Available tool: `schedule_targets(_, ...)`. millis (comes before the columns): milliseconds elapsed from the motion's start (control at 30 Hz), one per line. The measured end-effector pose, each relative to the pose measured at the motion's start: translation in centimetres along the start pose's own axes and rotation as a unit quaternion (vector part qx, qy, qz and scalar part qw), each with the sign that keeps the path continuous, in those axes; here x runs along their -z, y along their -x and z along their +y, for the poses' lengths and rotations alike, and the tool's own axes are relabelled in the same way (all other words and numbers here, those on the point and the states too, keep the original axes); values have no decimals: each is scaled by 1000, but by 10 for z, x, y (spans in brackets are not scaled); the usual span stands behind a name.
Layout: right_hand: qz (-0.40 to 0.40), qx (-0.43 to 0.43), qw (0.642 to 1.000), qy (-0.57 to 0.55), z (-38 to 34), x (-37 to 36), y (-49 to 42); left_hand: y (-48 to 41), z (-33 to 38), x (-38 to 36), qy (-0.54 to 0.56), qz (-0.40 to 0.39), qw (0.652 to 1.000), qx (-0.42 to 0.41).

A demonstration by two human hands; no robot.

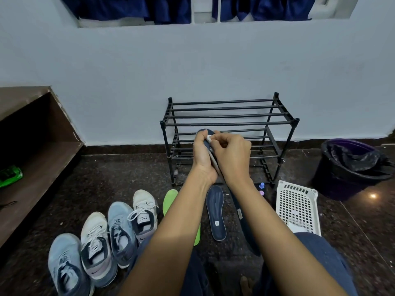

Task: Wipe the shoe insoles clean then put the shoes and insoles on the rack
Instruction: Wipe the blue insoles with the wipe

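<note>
Head view, person seated on the dark speckled floor (111, 178) facing the wall. We see the left hand (202, 154) with its fingers curled round a dark blue insole (205, 132), which it holds toe end up in front of the black rack (226, 124). The right hand (232, 155) pinches a small white wipe (209, 138) between thumb and fingers and presses it against the upper part of that insole, so each hand is closed on its object. The rack stands at the far edge of the floor, against the wall. Between the rack and the person's knees lie three more insoles: a green insole (170, 199) partly hidden by the left forearm, a navy insole (216, 212) just to its right, and a third dark insole (245, 229) mostly covered by the right forearm. Toward the near left corner of the floor we find four shoes side by side, toes pointing away: a pale blue shoe (64, 265), a white-and-grey shoe (96, 246), a second pale blue shoe (120, 229) and a white shoe (144, 210), each touching its neighbour. A white perforated basket (298, 201) lies right of the insoles, and a black lined bin (350, 167) stands beyond it near the wall. A brown wooden shelf unit (38, 146) runs along the left edge of the floor and carries a green object (9, 176) that we cannot identify.
</note>
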State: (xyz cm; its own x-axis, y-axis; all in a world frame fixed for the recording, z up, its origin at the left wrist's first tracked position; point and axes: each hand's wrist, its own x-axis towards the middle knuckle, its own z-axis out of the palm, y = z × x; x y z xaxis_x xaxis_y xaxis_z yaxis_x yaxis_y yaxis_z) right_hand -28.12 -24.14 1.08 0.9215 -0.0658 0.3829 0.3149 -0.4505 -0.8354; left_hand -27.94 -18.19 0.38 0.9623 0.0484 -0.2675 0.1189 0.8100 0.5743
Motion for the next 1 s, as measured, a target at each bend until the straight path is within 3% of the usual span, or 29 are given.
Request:
schedule_targets(67,-15,9,1000,-11,-2,3,3,1,7,1,1,-23,1000,8)
schedule_targets(133,-81,-18,995,-62,-1,11,3,1,14,2,9,-43,999,6)
schedule_targets(300,-219,-123,945,-209,2,21,7,0,22,2,51,-59,997,-5)
schedule_targets(367,-197,-134,943,-232,2,19,9,-2,21,1,53,-60,997,-14)
schedule_targets(533,-84,-38,989,-120,0,11,9,-1,11,0,38,-51,998,-18)
schedule_targets(733,-31,3,999,-42,-2,2,2,2,7,2,14,-1,1000,-9)
schedule_targets(867,23,75,992,102,-4,-3,4,4,1,1,-37,-2,999,-7)
schedule_targets(933,15,75,993,86,-3,2,0,5,4,0,-46,-15,999,-1)
schedule_targets(1000,-47,33,998,1,-1,11,-3,3,10,1,-28,-35,999,12)
